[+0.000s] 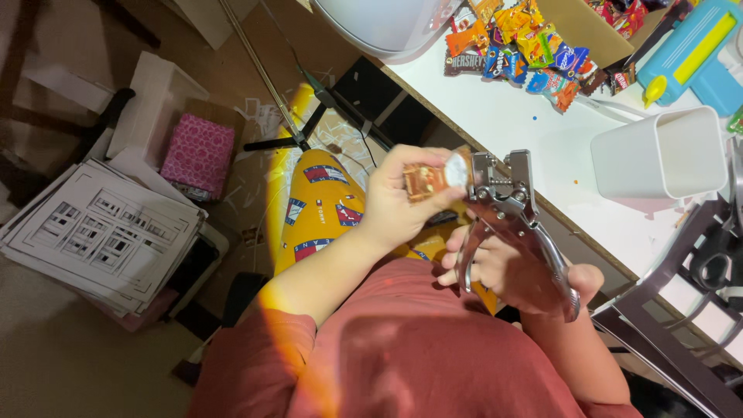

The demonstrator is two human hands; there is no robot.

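left hand (398,205) pinched a small orange-gold wrapped candy (428,182), its pale end fed into the head of a metal hand punch (511,224) that the right hand (507,271) gripped closed around the handles; both were held in the air over the lap, just off the near edge of the white desk (526,124). judged risk: the left fingertips sat very close to the punch head, so a squeeze could nip them. the wrapper end also looked shallowly seated, so it might slip, tear, or take the hole off-centre.
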